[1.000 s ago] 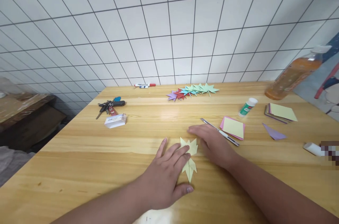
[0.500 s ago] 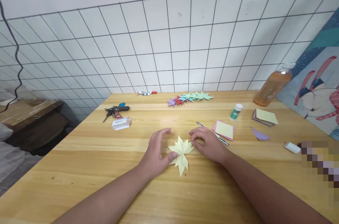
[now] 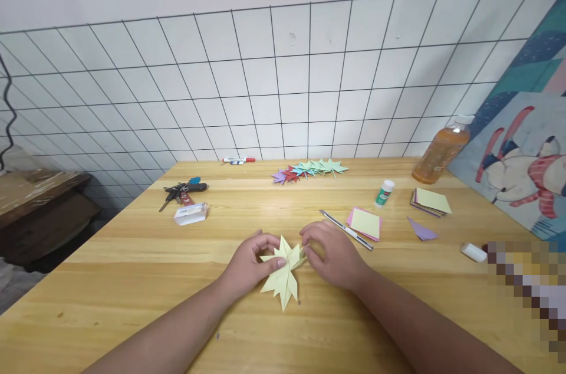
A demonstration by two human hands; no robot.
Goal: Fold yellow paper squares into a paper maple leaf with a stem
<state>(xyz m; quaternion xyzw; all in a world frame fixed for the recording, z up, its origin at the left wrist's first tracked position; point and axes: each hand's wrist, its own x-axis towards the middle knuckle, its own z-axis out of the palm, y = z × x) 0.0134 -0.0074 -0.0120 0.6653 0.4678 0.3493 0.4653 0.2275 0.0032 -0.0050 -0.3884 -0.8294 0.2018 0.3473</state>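
A pale yellow folded paper leaf (image 3: pixel 286 279) with several pointed tips lies on the wooden table in front of me. My left hand (image 3: pixel 252 262) grips its left side, thumb on top and fingers at the edge behind. At the leaf's upper right, my right hand (image 3: pixel 331 253) has its thumb and forefinger closed on a point of the paper. Beyond the right hand lies a silver-and-white utility knife (image 3: pixel 347 230), beside a small stack of yellow and pink paper squares (image 3: pixel 365 224).
Folded coloured paper leaves (image 3: pixel 309 170) lie in a row near the tiled wall. A marker (image 3: pixel 239 160), keys (image 3: pixel 181 191) and a small white box (image 3: pixel 191 214) are at left. At right stand a glue stick (image 3: pixel 384 193) and a bottle (image 3: pixel 443 150), near a purple paper triangle (image 3: pixel 422 229).
My left fingers have closed onto the leaf's left side, where they were spread before. The leaf sits slightly tilted between both hands. The whole view has shifted a little.
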